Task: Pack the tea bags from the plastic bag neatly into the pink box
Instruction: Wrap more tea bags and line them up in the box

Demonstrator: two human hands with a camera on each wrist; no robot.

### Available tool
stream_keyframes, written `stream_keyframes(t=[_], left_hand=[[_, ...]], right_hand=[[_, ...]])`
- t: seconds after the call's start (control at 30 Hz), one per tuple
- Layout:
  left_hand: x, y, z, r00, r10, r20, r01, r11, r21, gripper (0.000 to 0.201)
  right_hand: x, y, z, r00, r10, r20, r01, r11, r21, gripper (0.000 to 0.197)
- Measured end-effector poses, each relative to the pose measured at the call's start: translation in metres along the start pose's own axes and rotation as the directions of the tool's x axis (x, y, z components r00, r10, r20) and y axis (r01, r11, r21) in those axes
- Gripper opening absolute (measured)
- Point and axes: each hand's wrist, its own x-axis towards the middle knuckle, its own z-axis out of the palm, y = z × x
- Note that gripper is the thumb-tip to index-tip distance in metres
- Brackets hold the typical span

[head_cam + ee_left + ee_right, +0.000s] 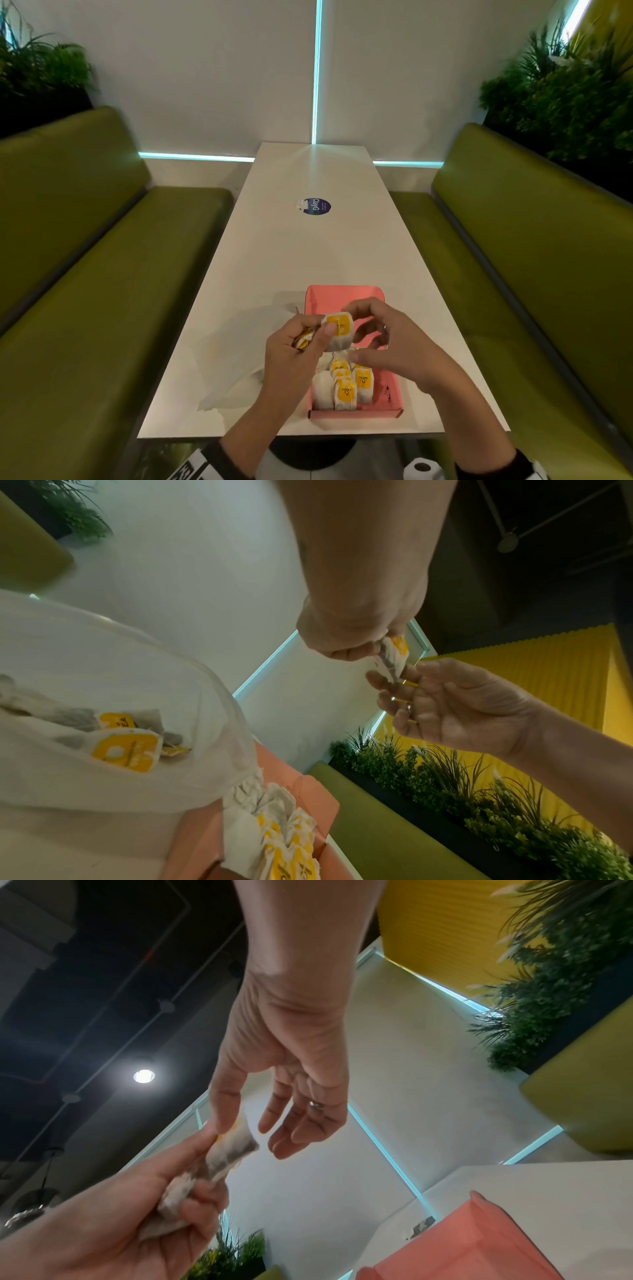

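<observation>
I hold one tea bag (337, 334) in my left hand (296, 356), thumb and curled fingers clamped on its lower half, above the middle of the pink box (342, 296). Its long axis stands roughly upright, yellow label toward me. My right hand (383, 337) is nearer its free top end: thumb touching the top corner, the other fingers loose and apart. The bag is soft, crinkled paper, a flat pillow shape. Straight below, packed bags (344, 390) stand in rows at the box's near end; the far end is bare cardboard. The thin, cloudy plastic bag (236, 363) lies by the table's (308, 246) left edge, touching the box.
</observation>
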Motion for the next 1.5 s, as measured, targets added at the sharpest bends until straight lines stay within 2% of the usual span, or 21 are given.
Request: stream_keyframes(t=[0.07,0.2,0.27,0.33,0.37,0.4,0.47,0.6,0.73,0.87,1.0,1.1,1.2,1.27,1.4,1.5], left_hand=[[0.0,0.0,0.0,0.999,-0.01,0.034,0.011,1.0,-0.011,0.013],[-0.002,0.0,0.001,0.99,-0.056,0.132,0.055,0.998,0.012,0.005],[-0.001,-0.004,0.0,0.989,-0.101,0.11,0.099,0.995,0.027,0.006],[0.002,-0.013,-0.003,0.984,-0.166,0.067,0.163,0.985,0.052,0.006],[0.004,-0.018,-0.005,0.979,-0.194,0.066,0.186,0.976,0.111,0.006],[0.005,-0.025,-0.008,0.972,-0.217,0.088,0.196,0.959,0.204,0.006],[0.005,-0.039,-0.012,0.944,-0.274,0.183,0.186,0.901,0.392,0.008],[-0.003,-0.06,-0.012,0.856,-0.366,0.365,0.063,0.775,0.629,0.008],[-0.01,-0.07,-0.01,0.793,-0.412,0.448,-0.054,0.686,0.726,0.011],[-0.015,-0.075,-0.007,0.742,-0.445,0.501,-0.148,0.62,0.771,0.019],[-0.016,-0.077,-0.006,0.741,-0.453,0.495,-0.176,0.581,0.795,0.021],[-0.016,-0.079,-0.006,0.736,-0.452,0.503,-0.184,0.582,0.792,0.02],[-0.016,-0.082,-0.007,0.743,-0.435,0.509,-0.199,0.582,0.788,0.02],[-0.016,-0.082,-0.006,0.746,-0.419,0.518,-0.228,0.57,0.79,0.021],[-0.016,-0.083,-0.006,0.748,-0.406,0.525,-0.251,0.56,0.79,0.023],[-0.017,-0.083,-0.006,0.745,-0.415,0.522,-0.247,0.555,0.795,0.021]], right_hand=[[0.0,-0.003,-0.007,0.999,-0.023,0.025,0.024,0.999,-0.049,0.045],[0.004,-0.004,-0.008,0.998,-0.037,-0.059,0.026,0.983,-0.183,0.016],[0.007,0.002,-0.007,0.976,-0.012,-0.218,-0.012,0.994,-0.107,0.016],[0.012,0.01,-0.009,0.9,0.038,-0.435,-0.086,0.992,-0.091,0.015],[0.014,0.016,-0.01,0.877,0.062,-0.477,-0.129,0.986,-0.11,0.013],[0.015,0.022,-0.01,0.88,0.102,-0.464,-0.174,0.978,-0.116,0.012],[0.018,0.037,-0.008,0.914,0.199,-0.353,-0.254,0.96,-0.117,0.007],[0.018,0.064,-0.004,0.903,0.349,-0.249,-0.382,0.919,-0.098,0.011],[0.015,0.082,0.002,0.876,0.462,-0.136,-0.474,0.877,-0.073,0.018],[0.013,0.094,0.007,0.873,0.484,-0.058,-0.487,0.871,-0.071,0.021],[0.012,0.101,0.008,0.882,0.471,-0.018,-0.465,0.864,-0.194,0.036],[0.014,0.101,0.013,0.9,0.434,-0.048,-0.417,0.82,-0.392,0.03],[0.02,0.103,0.02,0.909,0.415,-0.028,-0.345,0.715,-0.607,0.024],[0.023,0.102,0.026,0.895,0.445,0.017,-0.305,0.642,-0.704,0.01],[0.026,0.101,0.035,0.869,0.492,0.054,-0.278,0.576,-0.769,0.014],[0.028,0.104,0.041,0.86,0.51,0.021,-0.311,0.555,-0.771,0.019]])
